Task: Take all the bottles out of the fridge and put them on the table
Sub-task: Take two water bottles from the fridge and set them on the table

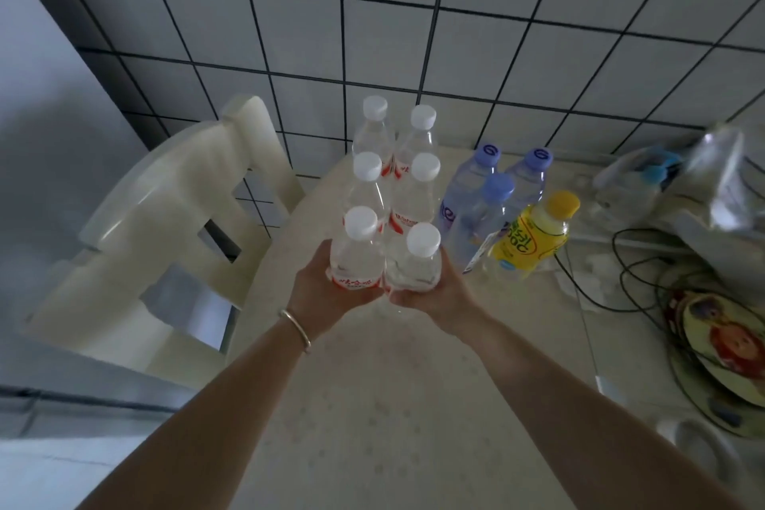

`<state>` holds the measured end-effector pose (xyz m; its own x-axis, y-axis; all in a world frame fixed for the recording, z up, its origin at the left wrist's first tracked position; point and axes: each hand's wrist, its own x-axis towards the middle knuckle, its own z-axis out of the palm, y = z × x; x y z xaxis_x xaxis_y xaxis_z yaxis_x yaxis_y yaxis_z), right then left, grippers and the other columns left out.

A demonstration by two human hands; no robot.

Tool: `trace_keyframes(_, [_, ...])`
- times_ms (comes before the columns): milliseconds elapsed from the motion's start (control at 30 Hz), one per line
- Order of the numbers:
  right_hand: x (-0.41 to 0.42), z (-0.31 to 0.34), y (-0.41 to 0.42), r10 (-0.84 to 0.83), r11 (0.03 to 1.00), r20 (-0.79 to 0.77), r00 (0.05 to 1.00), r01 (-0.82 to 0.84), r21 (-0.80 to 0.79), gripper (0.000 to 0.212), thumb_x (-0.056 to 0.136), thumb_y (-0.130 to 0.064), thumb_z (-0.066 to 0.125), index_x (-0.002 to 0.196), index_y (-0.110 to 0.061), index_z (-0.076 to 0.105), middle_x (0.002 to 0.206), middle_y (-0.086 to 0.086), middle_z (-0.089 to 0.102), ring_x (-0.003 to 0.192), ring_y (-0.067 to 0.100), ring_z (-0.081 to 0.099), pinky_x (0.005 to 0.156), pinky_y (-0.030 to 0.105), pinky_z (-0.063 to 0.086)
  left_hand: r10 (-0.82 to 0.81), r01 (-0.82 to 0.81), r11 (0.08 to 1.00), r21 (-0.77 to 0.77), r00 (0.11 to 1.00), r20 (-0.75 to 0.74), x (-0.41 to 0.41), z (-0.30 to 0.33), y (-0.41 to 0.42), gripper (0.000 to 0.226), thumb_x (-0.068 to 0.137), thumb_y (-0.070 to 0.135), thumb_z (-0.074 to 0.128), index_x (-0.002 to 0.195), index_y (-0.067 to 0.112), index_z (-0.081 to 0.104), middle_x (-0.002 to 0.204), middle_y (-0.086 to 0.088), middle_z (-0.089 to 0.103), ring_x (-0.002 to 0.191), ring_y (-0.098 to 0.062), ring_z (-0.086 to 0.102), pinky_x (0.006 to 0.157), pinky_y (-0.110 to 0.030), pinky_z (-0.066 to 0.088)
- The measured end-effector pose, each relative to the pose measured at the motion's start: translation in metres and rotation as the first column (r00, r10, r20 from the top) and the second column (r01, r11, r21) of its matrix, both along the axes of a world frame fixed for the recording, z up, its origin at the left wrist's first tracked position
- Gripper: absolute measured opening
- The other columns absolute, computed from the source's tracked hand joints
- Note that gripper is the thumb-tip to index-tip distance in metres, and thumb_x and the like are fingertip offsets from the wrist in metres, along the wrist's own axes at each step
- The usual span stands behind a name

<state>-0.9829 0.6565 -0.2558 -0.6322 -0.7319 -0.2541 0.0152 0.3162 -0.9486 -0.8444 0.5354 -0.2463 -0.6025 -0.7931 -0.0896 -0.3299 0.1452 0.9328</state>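
So at this point the table run looked pretty far along. There were 4 clear plastic water bottles with white caps and red labels (393, 161) already standing in 2 rows on the cream patterned table (372, 406), back near the tiled wall. Just beside them on the right stood 3 pale purple-capped clear bottles (496, 186), and touching those, a yellow plastic drink bottle with a yellow cap (534, 236). That made 8 parked.

The person was bringing 2 more of the white-capped ones. The left hand (327, 286) was wrapped around the base of the left clear bottle with the red label (358, 257), and the right hand (434, 290) gripped the bottom of the right clear white-capped bottle (416, 265). Both were upright, touching each other, lined up right in front of the 4 as a 3rd row. Couldn't tell if their bottoms were on the table or just above it, since the hands hid that.

The fridge wasn't in view, so no idea if anything was left inside. My guess is these 2 just needed setting down and letting go.

Bottles looked full, sealed, thin-walled and see-through, so probably a bit squishy and easy to tip into the neighbours.

A cream plastic chair (165, 228) sat left of the table, with cables and bags (683, 178) on the right.
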Motion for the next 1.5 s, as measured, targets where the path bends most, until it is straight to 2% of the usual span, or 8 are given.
trace_keyframes(133, [-0.001,0.0,-0.005,0.01,1.0,-0.021,1.0,-0.01,0.015,0.094,0.042,-0.033,0.09,0.121,-0.01,0.045,0.111,0.015,0.063,0.105,0.036,0.061,0.086,0.063,0.05,-0.006,0.006,0.999,-0.054,1.0,-0.004,-0.003,-0.01,-0.004,0.066,0.05,0.019,0.092,0.103,0.025,0.053,0.093,0.023,0.06,0.083,0.025,0.055,0.073,0.005,0.039])
trace_keyframes(267, [0.0,-0.004,-0.006,0.013,0.998,-0.048,0.999,-0.011,0.057,0.093,0.039,-0.041,0.09,0.118,-0.024,0.045,0.112,0.009,0.063,0.108,0.032,0.061,0.087,0.058,0.052,-0.045,0.047,0.998,-0.033,0.998,0.044,-0.002,-0.011,-0.008,0.076,0.05,0.024,0.093,0.114,0.021,0.051,0.102,0.01,0.063,0.092,0.001,0.061,0.081,-0.005,0.044])
trace_keyframes(333, [0.005,0.006,-0.005,0.008,0.995,-0.062,0.998,-0.002,0.101,0.081,0.043,-0.037,0.089,0.11,-0.034,0.043,0.108,-0.004,0.062,0.108,0.023,0.06,0.09,0.047,0.052,-0.055,0.058,0.998,-0.027,0.996,0.076,0.0,-0.008,-0.005,0.079,0.051,0.027,0.091,0.118,0.02,0.049,0.106,0.008,0.062,0.098,-0.01,0.062,0.089,-0.019,0.047])
trace_keyframes(467, [0.015,0.02,0.003,-0.014,0.984,-0.043,0.999,0.022,0.178,0.069,0.069,-0.009,0.082,0.123,-0.016,0.04,0.117,-0.002,0.055,0.111,0.018,0.052,0.089,0.028,0.043,-0.033,0.034,0.999,-0.005,0.989,0.147,0.002,0.006,0.004,0.078,0.061,0.021,0.087,0.126,0.016,0.045,0.112,0.005,0.057,0.101,-0.012,0.054,0.087,-0.023,0.04])
trace_keyframes(800, [0.075,0.075,0.1,-0.007,0.918,-0.331,0.943,0.138,0.373,0.079,0.083,-0.042,0.065,0.148,-0.019,0.026,0.149,0.004,0.038,0.135,0.023,0.037,0.107,0.033,0.031,0.075,-0.069,0.997,-0.042,0.983,0.167,0.064,0.048,0.067,0.094,0.069,0.024,0.082,0.145,0.014,0.027,0.143,-0.012,0.041,0.128,-0.029,0.044,0.107,-0.046,0.04])
trace_keyframes(1067, [0.141,0.085,0.172,0.117,0.916,-0.418,0.901,0.064,0.396,0.075,0.086,-0.045,0.06,0.148,-0.02,0.025,0.151,0.003,0.035,0.137,0.022,0.036,0.106,0.031,0.031,0.113,-0.101,0.99,-0.103,0.986,0.126,0.156,0.072,0.159,0.095,0.07,0.027,0.081,0.146,0.014,0.026,0.145,-0.01,0.04,0.126,-0.025,0.046,0.102,-0.036,0.041])
trace_keyframes(1367, [0.236,0.068,0.261,0.364,0.892,-0.427,0.828,-0.179,0.414,0.069,0.087,-0.046,0.057,0.146,-0.023,0.028,0.149,-0.001,0.037,0.135,0.019,0.039,0.104,0.029,0.034,0.368,-0.362,0.928,-0.09,0.928,0.059,0.282,0.066,0.299,0.089,0.068,0.022,0.083,0.143,0.021,0.033,0.133,-0.001,0.05,0.119,-0.019,0.052,0.096,-0.029,0.045])
trace_keyframes(1500, [0.291,0.066,0.298,0.443,0.86,-0.383,0.811,-0.264,0.437,0.07,0.087,-0.047,0.056,0.146,-0.023,0.027,0.15,-0.002,0.036,0.135,0.019,0.039,0.106,0.031,0.033,0.404,-0.399,0.912,-0.1,0.914,0.039,0.329,0.067,0.36,0.08,0.071,0.01,0.079,0.131,0.036,0.033,0.104,0.027,0.047,0.094,0.006,0.052,0.073,0.002,0.038])
